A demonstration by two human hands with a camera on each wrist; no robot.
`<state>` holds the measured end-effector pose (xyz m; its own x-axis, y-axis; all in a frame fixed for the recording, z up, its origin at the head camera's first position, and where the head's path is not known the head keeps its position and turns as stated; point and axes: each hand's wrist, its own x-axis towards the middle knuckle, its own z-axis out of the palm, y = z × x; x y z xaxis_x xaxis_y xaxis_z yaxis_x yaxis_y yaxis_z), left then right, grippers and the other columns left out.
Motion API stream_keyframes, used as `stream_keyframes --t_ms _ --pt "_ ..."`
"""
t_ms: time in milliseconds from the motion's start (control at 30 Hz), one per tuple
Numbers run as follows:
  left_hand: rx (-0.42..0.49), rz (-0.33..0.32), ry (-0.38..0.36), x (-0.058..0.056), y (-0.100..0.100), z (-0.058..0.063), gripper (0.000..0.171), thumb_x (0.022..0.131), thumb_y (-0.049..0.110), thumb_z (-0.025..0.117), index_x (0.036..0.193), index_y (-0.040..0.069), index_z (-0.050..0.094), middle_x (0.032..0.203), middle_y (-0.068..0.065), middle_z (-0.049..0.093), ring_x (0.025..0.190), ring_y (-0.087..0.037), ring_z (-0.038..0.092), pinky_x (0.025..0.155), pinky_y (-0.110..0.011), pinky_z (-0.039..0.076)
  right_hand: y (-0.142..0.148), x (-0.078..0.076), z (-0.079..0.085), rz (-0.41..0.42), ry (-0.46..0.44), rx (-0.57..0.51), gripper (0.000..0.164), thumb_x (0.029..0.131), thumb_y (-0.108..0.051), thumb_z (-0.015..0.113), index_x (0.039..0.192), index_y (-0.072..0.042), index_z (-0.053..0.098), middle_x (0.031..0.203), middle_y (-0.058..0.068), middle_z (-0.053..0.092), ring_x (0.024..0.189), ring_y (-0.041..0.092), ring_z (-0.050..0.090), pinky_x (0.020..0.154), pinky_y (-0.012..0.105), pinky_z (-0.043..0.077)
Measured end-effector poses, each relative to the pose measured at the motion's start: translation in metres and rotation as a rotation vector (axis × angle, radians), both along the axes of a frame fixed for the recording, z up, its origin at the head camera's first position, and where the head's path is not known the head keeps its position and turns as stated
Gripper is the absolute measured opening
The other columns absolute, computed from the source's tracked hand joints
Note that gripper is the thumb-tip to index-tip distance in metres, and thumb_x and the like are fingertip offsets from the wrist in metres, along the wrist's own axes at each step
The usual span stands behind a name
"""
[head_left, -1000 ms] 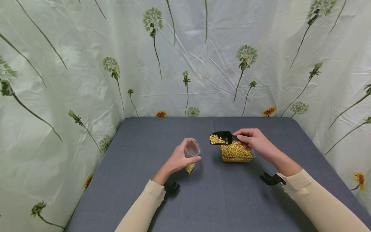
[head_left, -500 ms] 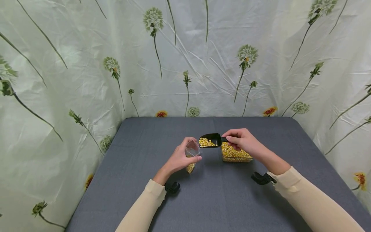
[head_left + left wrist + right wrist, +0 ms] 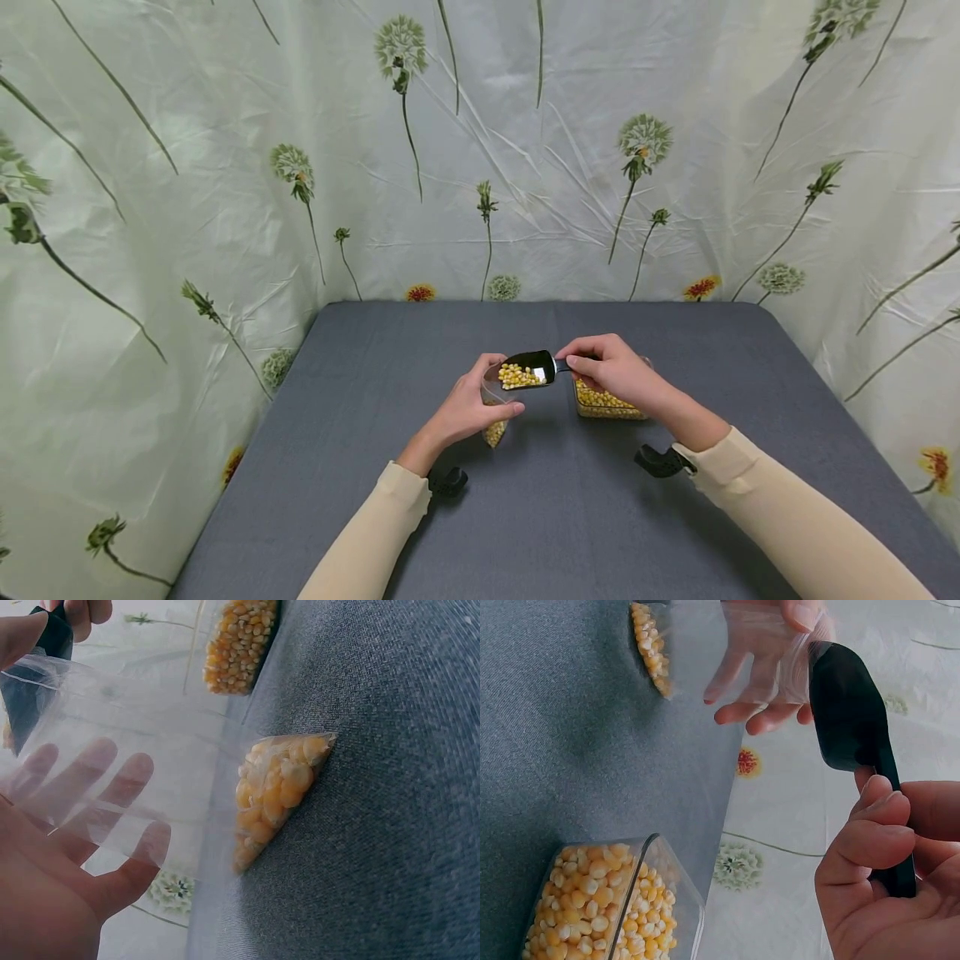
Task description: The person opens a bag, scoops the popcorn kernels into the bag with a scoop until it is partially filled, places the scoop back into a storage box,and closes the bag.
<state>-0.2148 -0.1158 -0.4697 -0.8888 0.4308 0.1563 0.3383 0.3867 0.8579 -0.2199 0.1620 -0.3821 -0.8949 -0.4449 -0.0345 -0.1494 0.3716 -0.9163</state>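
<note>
My left hand (image 3: 467, 407) holds a clear plastic bag (image 3: 202, 776) upright, with fingers and thumb curved round its open mouth. Corn kernels (image 3: 276, 784) fill the bag's bottom corner, low over the tabletop. My right hand (image 3: 618, 371) grips a black scoop (image 3: 851, 709) by its handle. Yellow kernels (image 3: 519, 377) lie in the scoop's front part. The scoop's tip overlaps the bag's mouth in the head view and sits right at its rim in the right wrist view.
Behind and below my right hand, a clear rectangular container (image 3: 611, 412) of corn kernels stands on the grey-covered table (image 3: 540, 517). A pale curtain (image 3: 555, 150) with dandelion prints hangs around the table's back and sides. Black wrist devices (image 3: 660, 461) project below both sleeves.
My right hand has moved left with the loaded scoop, from over the container to the bag's mouth. My left hand and the bag have stayed almost still.
</note>
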Motion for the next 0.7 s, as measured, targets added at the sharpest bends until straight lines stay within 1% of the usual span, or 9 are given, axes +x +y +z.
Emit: stream_keyframes --t_ms 100,267,367,533,633,700 --pt "0.007 0.000 0.000 0.000 0.000 0.000 0.077 0.085 0.051 0.078 0.146 0.025 0.040 0.142 -0.005 0.053 0.128 -0.024 0.053 0.094 -0.051 0.048 -0.003 0.001 0.001 0.003 0.012 0.011 0.022 0.105 -0.013 0.055 0.115 -0.003 0.071 0.076 0.012 0.058 0.056 0.018 0.044 0.051 0.033 0.041" --pt "0.033 -0.012 0.000 -0.001 0.000 -0.002 0.073 0.085 0.048 0.080 0.144 0.029 0.041 0.131 -0.001 0.058 0.105 -0.018 0.061 0.083 -0.045 0.051 -0.008 0.000 0.000 0.007 0.038 0.039 0.020 0.105 -0.015 0.055 0.112 -0.008 0.073 0.077 0.015 0.058 0.056 0.020 0.044 0.052 0.034 0.042" --pt "0.024 -0.006 0.001 -0.002 -0.001 -0.002 0.073 0.085 0.048 0.080 0.144 0.030 0.041 0.134 -0.001 0.056 0.097 -0.016 0.061 0.080 -0.042 0.051 -0.011 0.000 -0.001 0.009 0.075 0.069 0.019 0.105 -0.016 0.056 0.111 -0.010 0.073 0.076 0.013 0.058 0.054 0.021 0.043 0.050 0.033 0.040" --pt "0.027 0.001 -0.001 -0.002 -0.001 -0.002 0.074 0.085 0.047 0.080 0.145 0.031 0.041 0.131 -0.001 0.056 0.095 -0.016 0.062 0.078 -0.041 0.052 -0.016 0.003 0.002 0.004 0.167 0.120 0.018 0.105 -0.016 0.057 0.109 -0.012 0.074 0.075 0.007 0.060 0.052 0.022 0.044 0.050 0.034 0.040" --pt "0.045 -0.005 -0.005 -0.002 -0.002 -0.002 0.072 0.085 0.044 0.081 0.144 0.031 0.041 0.125 0.001 0.058 0.096 -0.017 0.062 0.078 -0.041 0.053 -0.019 0.005 0.003 -0.010 0.219 0.151 0.018 0.104 -0.014 0.058 0.110 -0.012 0.074 0.078 0.004 0.062 0.057 0.023 0.048 0.054 0.036 0.042" --pt "0.052 -0.006 -0.008 -0.002 -0.002 -0.002 0.071 0.085 0.043 0.081 0.144 0.032 0.042 0.123 0.001 0.058 0.097 -0.016 0.062 0.078 -0.040 0.053 -0.021 0.007 0.003 -0.022 0.245 0.175 0.018 0.104 -0.014 0.058 0.112 -0.013 0.074 0.081 0.003 0.064 0.063 0.022 0.052 0.059 0.037 0.045"
